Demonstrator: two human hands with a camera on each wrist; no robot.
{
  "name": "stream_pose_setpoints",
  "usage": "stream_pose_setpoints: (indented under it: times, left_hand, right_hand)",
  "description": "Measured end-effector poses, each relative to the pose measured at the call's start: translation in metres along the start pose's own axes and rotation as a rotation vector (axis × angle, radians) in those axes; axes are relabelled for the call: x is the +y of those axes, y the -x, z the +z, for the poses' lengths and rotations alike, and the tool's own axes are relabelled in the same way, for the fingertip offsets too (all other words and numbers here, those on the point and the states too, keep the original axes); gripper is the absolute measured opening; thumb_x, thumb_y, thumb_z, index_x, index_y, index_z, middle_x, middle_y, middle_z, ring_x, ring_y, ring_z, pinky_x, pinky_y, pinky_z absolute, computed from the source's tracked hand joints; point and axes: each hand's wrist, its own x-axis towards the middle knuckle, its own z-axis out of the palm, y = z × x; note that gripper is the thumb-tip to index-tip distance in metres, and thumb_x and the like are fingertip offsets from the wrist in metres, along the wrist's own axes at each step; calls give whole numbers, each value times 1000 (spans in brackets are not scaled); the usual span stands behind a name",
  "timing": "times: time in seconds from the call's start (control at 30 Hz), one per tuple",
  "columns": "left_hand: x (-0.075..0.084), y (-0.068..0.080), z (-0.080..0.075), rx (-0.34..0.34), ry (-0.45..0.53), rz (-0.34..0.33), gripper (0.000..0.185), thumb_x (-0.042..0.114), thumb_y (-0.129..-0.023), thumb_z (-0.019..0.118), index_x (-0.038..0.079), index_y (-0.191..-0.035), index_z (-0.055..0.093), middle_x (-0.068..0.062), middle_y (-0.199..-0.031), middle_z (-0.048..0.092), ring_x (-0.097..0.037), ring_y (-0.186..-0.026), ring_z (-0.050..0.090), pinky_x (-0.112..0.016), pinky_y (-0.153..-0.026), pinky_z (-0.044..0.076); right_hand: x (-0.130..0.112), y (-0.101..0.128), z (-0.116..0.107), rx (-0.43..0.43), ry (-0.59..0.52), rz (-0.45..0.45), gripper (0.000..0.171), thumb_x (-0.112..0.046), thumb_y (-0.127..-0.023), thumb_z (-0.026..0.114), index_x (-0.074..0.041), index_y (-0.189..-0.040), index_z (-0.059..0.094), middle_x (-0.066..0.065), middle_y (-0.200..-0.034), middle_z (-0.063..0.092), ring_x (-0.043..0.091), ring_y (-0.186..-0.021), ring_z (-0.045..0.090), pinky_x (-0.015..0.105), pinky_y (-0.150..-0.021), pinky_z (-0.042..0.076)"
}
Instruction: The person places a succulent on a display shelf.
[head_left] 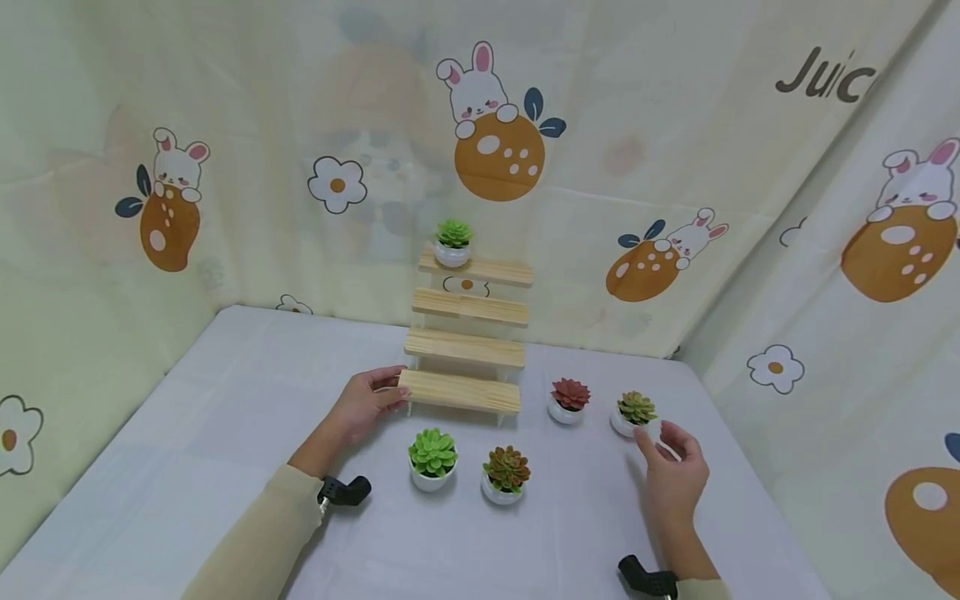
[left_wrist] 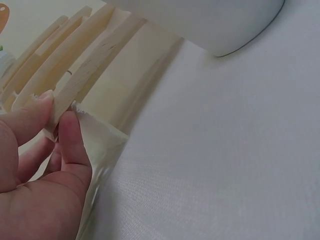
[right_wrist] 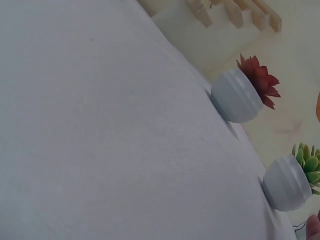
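A wooden stepped shelf [head_left: 467, 346] stands at the table's middle, with a green succulent in a white pot [head_left: 453, 242] on its top step. My left hand [head_left: 393, 396] pinches the left end of the bottom step [left_wrist: 95, 67] between thumb and fingers [left_wrist: 45, 100]. My right hand [head_left: 654, 437] hovers with fingers loosely spread, holding nothing, just right of an olive-green succulent pot [head_left: 634, 414] [right_wrist: 290, 182]. Only one fingertip [right_wrist: 315, 228] shows in the right wrist view, a little apart from that pot.
A red succulent pot [head_left: 568, 400] [right_wrist: 241, 93] sits right of the shelf. A bright green one [head_left: 432, 459] and a brownish-red one [head_left: 506, 475] stand in front of it. Bunny-print cloth walls [head_left: 675, 167] enclose the white table [head_left: 225, 400] on three sides.
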Motion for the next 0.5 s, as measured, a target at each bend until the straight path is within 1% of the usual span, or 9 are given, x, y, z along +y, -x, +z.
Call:
stream_pose_setpoints:
  times: [0.1, 0.17, 0.23, 0.3, 0.37, 0.4, 0.5]
  left_hand:
    - [1, 0, 0, 2, 1, -5, 56, -4, -96, 66, -8, -148, 46, -14, -120, 62, -8, -89, 65, -19, -79, 59]
    - [1, 0, 0, 6, 0, -14, 56, -3, -96, 66, -7, -149, 46, -14, -121, 62, -8, -90, 65, -19, -79, 59]
    - [1, 0, 0, 9, -3, -17, 56, -3, -96, 66, -6, -149, 46, -14, -121, 61, -8, -90, 65, -19, -78, 59]
    - [1, 0, 0, 10, -3, -17, 56, -3, -96, 66, -6, -149, 46, -14, -121, 61, -8, -90, 65, -19, -78, 59]
    - [1, 0, 0, 13, 3, -15, 56, -4, -96, 66, -7, -148, 46, -13, -120, 62, -8, -89, 65, -19, -77, 59]
    - [0, -1, 0, 11, 3, -12, 56, -4, -96, 66, -7, -148, 46, -13, -120, 62, -7, -89, 65, -18, -78, 59]
    - [-1, -1, 0, 10, 10, -8, 56, -5, -96, 65, -7, -148, 46, -12, -117, 62, -7, -88, 65, -18, -77, 59]
  right_hand:
    - [0, -6, 1, -21, 49, 53, 59, -30, -83, 87, -6, -130, 60, 0, -121, 60, 21, -118, 55, 3, -83, 48]
    - [0, -9, 1, -57, 87, 87, 68, -35, -84, 86, -7, -138, 56, 5, -132, 58, 23, -126, 53, 9, -95, 49]
    - [0, -12, 1, -101, 114, 121, 77, -40, -84, 84, -9, -146, 50, 9, -144, 53, 24, -134, 49, 20, -109, 48]
    - [0, -16, 2, -145, 125, 139, 85, -42, -84, 84, -11, -152, 43, 11, -153, 48, 25, -140, 46, 34, -119, 43]
    - [1, -19, 3, -178, 131, 152, 92, -43, -84, 84, -11, -156, 37, 12, -158, 43, 28, -145, 43, 44, -123, 38]
    - [2, -21, 4, -190, 130, 155, 94, -42, -84, 84, -11, -157, 35, 13, -159, 42, 29, -146, 42, 46, -123, 37]
    - [5, -24, 7, -217, 128, 178, 98, -37, -83, 86, -11, -160, 31, 13, -162, 39, 30, -147, 41, 47, -123, 36]
